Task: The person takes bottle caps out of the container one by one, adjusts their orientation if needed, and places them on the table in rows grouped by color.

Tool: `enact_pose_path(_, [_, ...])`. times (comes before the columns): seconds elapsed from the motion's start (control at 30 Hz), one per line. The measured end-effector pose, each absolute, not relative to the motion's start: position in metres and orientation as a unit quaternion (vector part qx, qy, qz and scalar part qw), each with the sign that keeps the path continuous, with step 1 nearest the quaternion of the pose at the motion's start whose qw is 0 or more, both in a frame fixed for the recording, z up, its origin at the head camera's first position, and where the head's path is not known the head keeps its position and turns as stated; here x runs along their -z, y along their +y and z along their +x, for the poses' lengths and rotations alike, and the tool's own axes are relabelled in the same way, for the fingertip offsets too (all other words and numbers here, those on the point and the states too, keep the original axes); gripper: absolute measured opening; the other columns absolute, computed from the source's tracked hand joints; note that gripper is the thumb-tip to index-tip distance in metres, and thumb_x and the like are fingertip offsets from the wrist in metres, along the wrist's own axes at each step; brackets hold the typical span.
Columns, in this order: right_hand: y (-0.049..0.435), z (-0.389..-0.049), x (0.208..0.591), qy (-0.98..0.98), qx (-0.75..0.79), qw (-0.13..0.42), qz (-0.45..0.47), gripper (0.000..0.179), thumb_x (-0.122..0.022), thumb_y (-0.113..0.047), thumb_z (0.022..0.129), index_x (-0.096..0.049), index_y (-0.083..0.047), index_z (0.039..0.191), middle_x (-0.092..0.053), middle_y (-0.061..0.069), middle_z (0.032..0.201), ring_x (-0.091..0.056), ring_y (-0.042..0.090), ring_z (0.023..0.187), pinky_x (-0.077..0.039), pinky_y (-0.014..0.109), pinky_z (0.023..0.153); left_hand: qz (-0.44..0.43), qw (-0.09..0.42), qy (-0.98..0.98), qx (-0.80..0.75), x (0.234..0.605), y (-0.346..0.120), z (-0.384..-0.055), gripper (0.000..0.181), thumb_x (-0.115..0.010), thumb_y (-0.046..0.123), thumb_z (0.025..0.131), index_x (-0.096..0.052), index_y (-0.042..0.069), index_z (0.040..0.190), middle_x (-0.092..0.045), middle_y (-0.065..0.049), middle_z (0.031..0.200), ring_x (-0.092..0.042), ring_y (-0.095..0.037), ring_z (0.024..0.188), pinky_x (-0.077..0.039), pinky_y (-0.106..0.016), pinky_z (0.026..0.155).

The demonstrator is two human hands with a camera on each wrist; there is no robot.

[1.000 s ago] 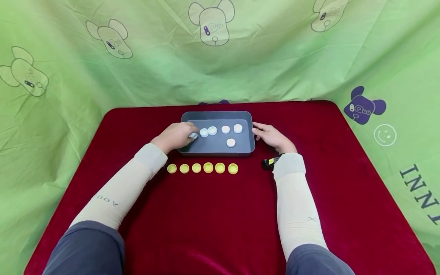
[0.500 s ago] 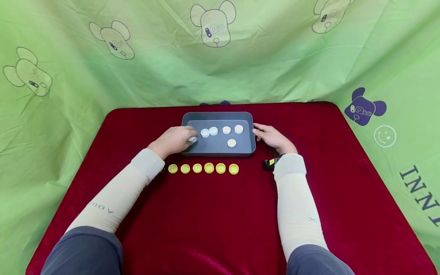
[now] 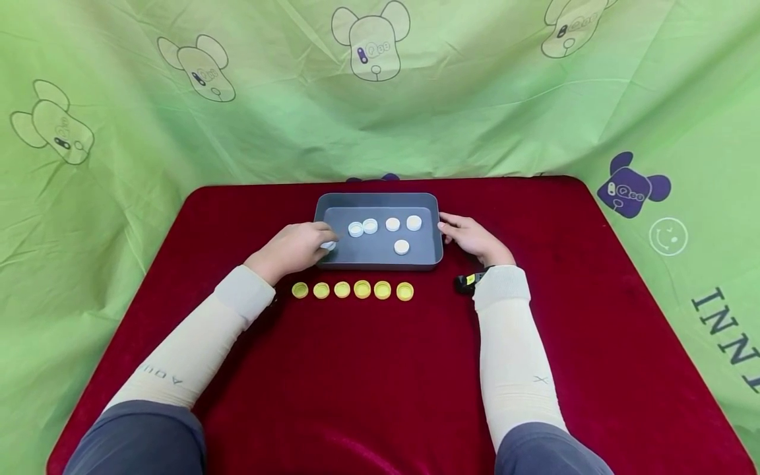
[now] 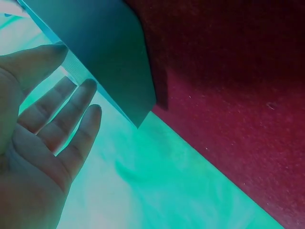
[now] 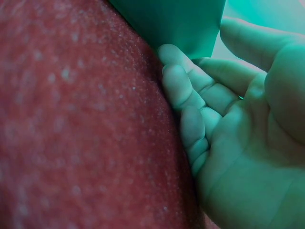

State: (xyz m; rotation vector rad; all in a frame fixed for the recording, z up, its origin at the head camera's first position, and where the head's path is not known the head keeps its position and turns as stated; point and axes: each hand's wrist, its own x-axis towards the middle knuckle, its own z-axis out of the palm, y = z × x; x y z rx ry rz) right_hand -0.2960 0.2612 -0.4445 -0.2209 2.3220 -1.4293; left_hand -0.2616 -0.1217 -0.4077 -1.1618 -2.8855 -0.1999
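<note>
Left hand [image 3: 295, 247] pinches a white cap [image 3: 328, 245] at the left edge of the tray [image 3: 371, 256]; right hand [image 3: 473, 236], loosely curved, touches its right wall. The cap, probably light and stiff, suits a rim grip.

The left hand [image 3: 293, 247] pinches a cap [image 3: 328, 246] at the left end of the tray [image 3: 365, 252]; whether that cap touches the tray floor is hard to tell. To the right of this grip and slightly behind it, four loose caps [image 3: 370, 226] run in a line inside the tray, the first two right beside each other. A fifth loose cap [image 3: 401, 247] lies farther right, about level with the grip. Opposite, the right hand [image 3: 469, 234] rests at the tray's right wall. Before the grip, on the table [image 3: 380, 369], a row of six caps [image 3: 362, 290] stretches mostly rightward, starting slightly to its left. Behind everything hangs a curtain [image 3: 475, 99].
</note>
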Motion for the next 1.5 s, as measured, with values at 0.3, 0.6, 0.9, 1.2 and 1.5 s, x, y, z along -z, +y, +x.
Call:
enact_pose_path(0.3, [0.264, -0.304, 0.462, 0.844, 0.498, 0.184, -0.077, 0.056, -0.049, -0.035, 0.103, -0.034, -0.012, 0.152, -0.056, 0.017, 0.091, -0.053, 0.029, 0.095, -0.031, 0.043, 0.101, -0.363, 0.020, -0.928, 0.086, 0.407, -0.134, -0.245, 0.027, -0.071, 0.007, 0.088, -0.071, 0.007, 0.115, -0.065, -0.005, 0.112, -0.063, -0.021, 0.101, -0.053, -0.038, 0.082])
enact_pose_path(0.6, [0.264, -0.304, 0.462, 0.847, 0.494, 0.181, -0.076, 0.056, -0.049, -0.035, 0.102, -0.035, -0.013, 0.152, -0.057, 0.017, 0.091, -0.053, 0.029, 0.096, -0.032, 0.044, 0.101, -0.376, 0.062, -0.920, 0.094, 0.407, -0.143, -0.236, 0.025, -0.070, 0.007, 0.088, -0.072, 0.005, 0.113, -0.065, -0.006, 0.112, -0.062, -0.021, 0.102, -0.052, -0.039, 0.084])
enact_pose_path(0.9, [0.263, -0.305, 0.464, 0.845, 0.495, 0.186, -0.074, 0.056, -0.049, -0.035, 0.102, -0.035, -0.013, 0.152, -0.056, 0.017, 0.092, -0.053, 0.029, 0.096, -0.032, 0.044, 0.100, -0.387, 0.076, -0.913, 0.098, 0.407, -0.151, -0.227, 0.024, -0.070, 0.008, 0.088, -0.072, 0.005, 0.112, -0.065, -0.008, 0.112, -0.063, -0.022, 0.101, -0.052, -0.039, 0.083])
enact_pose_path(1.2, [0.259, -0.303, 0.462, 0.839, 0.506, 0.188, -0.072, 0.055, -0.049, -0.034, 0.103, -0.036, -0.013, 0.152, -0.055, 0.016, 0.092, -0.052, 0.028, 0.095, -0.033, 0.042, 0.098, -0.387, 0.086, -0.912, 0.107, 0.408, -0.160, -0.216, 0.023, -0.072, 0.007, 0.086, -0.073, 0.004, 0.110, -0.065, -0.007, 0.109, -0.063, -0.022, 0.098, -0.053, -0.039, 0.082])
enact_pose_path(1.5, [0.263, -0.305, 0.463, 0.837, 0.510, 0.184, -0.075, 0.056, -0.049, -0.033, 0.103, -0.035, -0.011, 0.152, -0.055, 0.016, 0.092, -0.052, 0.029, 0.095, -0.033, 0.043, 0.097, -0.391, 0.102, -0.908, 0.114, 0.409, -0.167, -0.203, 0.023, -0.072, 0.007, 0.086, -0.073, 0.006, 0.109, -0.065, -0.006, 0.108, -0.063, -0.021, 0.096, -0.053, -0.038, 0.080])
